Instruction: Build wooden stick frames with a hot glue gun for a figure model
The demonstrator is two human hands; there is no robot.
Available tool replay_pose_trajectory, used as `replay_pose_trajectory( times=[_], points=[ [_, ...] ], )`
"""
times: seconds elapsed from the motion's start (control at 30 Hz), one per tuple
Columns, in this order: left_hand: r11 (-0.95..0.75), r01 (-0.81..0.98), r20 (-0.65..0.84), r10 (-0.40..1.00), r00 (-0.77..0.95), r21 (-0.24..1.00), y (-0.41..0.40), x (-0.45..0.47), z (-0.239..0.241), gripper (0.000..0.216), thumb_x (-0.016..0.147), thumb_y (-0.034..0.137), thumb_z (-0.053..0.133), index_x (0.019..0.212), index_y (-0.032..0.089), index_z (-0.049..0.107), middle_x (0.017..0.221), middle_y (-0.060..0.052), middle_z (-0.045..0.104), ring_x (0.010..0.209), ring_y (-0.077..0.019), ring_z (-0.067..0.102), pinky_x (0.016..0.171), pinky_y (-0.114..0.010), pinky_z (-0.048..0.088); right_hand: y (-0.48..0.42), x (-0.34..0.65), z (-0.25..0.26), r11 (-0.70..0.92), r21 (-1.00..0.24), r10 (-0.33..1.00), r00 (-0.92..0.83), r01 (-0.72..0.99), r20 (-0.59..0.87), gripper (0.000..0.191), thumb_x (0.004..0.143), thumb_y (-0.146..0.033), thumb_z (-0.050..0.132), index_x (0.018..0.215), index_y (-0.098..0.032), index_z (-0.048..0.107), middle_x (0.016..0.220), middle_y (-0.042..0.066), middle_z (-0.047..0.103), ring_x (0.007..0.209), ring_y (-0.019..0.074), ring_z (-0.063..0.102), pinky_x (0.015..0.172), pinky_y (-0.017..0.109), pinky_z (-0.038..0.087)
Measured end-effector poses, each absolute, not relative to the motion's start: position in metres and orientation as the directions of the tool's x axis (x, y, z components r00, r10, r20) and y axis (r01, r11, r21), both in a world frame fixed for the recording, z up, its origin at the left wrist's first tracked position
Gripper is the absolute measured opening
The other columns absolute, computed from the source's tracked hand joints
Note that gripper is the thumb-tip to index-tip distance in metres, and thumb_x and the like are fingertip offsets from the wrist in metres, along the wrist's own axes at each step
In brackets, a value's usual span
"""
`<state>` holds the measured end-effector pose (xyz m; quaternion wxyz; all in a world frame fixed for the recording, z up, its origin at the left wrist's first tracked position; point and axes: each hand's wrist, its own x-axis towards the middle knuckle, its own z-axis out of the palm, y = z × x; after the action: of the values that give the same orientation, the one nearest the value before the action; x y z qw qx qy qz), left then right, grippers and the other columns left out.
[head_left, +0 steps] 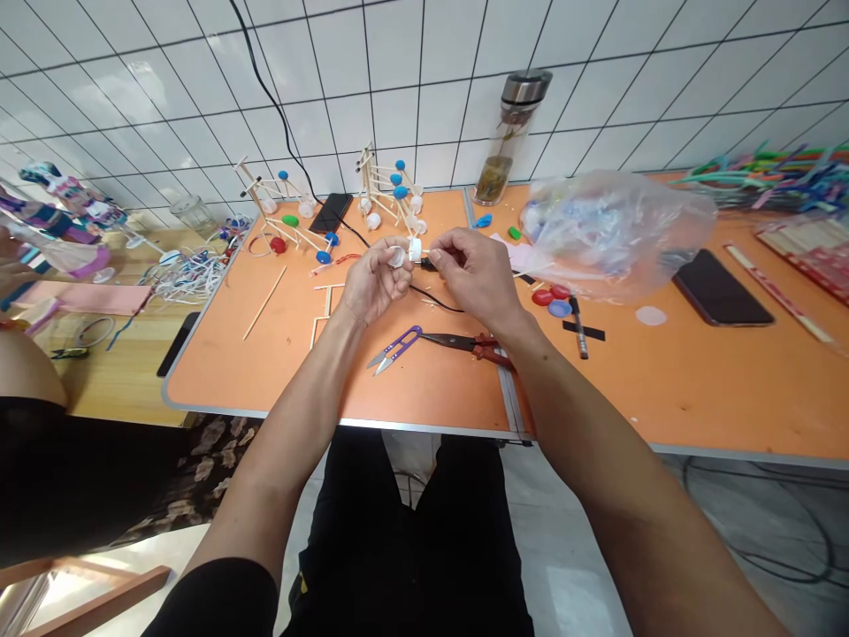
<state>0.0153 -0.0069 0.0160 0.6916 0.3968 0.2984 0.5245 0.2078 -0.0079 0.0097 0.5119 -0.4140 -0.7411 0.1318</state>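
Well behind the table's (438,394) front edge, our left hand (375,285) pinches a white cap (415,249). Our right hand (476,270) pinches a small piece (425,254) we cannot identify.

Orange surface (444,394) blazing across, silver-edged, and white tiles (398,84) ruled with dark lines on the far side! A white piece (415,249) at centre; nearer, purple snips (404,349) with silver blades, then dark-nosed, red-handled pliers (464,342). Far left, blue, red and green pieces (323,257); right, a black phone (722,289), and beyond it a bundle (762,186) streaked green, pink and blue.
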Motion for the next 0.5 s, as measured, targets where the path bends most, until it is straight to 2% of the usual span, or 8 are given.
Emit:
replay_pose_trajectory(
  times=[0.17,0.27,0.37,0.5],
  points=[
    [0.177,-0.479,-0.052,0.963,0.263,0.860,-0.0073,0.0174,0.0167,0.017,0.104,0.021,0.051,0.089,0.020,0.059,0.066,0.002,0.062,0.038,-0.0074,0.045,0.036,-0.018,0.021,-0.0095,0.2030,0.0072,0.625,-0.598,0.734,-0.118,0.501,0.668,0.010,0.097,-0.025,0.068,0.087,-0.024,0.071,0.080,0.001,0.070,0.072,0.0194,0.057,0.069,0.035,0.044],
    [0.161,-0.464,-0.064,0.974,0.219,0.871,-0.0064,0.0195,0.0170,0.030,0.110,0.040,0.060,0.087,0.021,0.058,0.064,0.004,0.055,0.038,-0.0054,0.039,0.037,-0.019,0.019,-0.0098,0.2017,0.0060,0.628,-0.582,0.723,-0.109,0.517,0.682,0.011,0.097,-0.026,0.068,0.087,-0.024,0.071,0.079,0.001,0.070,0.071,0.0198,0.058,0.070,0.035,0.045],
    [0.141,-0.419,-0.061,0.978,0.199,0.897,-0.0061,0.0215,0.0181,0.044,0.105,0.064,0.071,0.093,0.022,0.063,0.063,0.006,0.052,0.040,-0.0059,0.036,0.038,-0.021,0.020,-0.0091,0.2020,0.0044,0.628,-0.561,0.713,-0.109,0.539,0.693,0.012,0.098,-0.028,0.067,0.087,-0.025,0.070,0.079,0.002,0.070,0.072,0.0207,0.058,0.071,0.036,0.047],
    [0.099,-0.367,-0.030,0.982,0.189,0.925,-0.0083,0.0240,0.0183,0.048,0.102,0.071,0.073,0.099,0.024,0.066,0.065,0.007,0.051,0.042,-0.0063,0.036,0.040,-0.022,0.020,-0.0087,0.2017,0.0025,0.632,-0.529,0.699,-0.121,0.567,0.705,0.015,0.101,-0.031,0.065,0.087,-0.026,0.067,0.080,0.003,0.070,0.074,0.0222,0.061,0.072,0.037,0.047]
  ],
)
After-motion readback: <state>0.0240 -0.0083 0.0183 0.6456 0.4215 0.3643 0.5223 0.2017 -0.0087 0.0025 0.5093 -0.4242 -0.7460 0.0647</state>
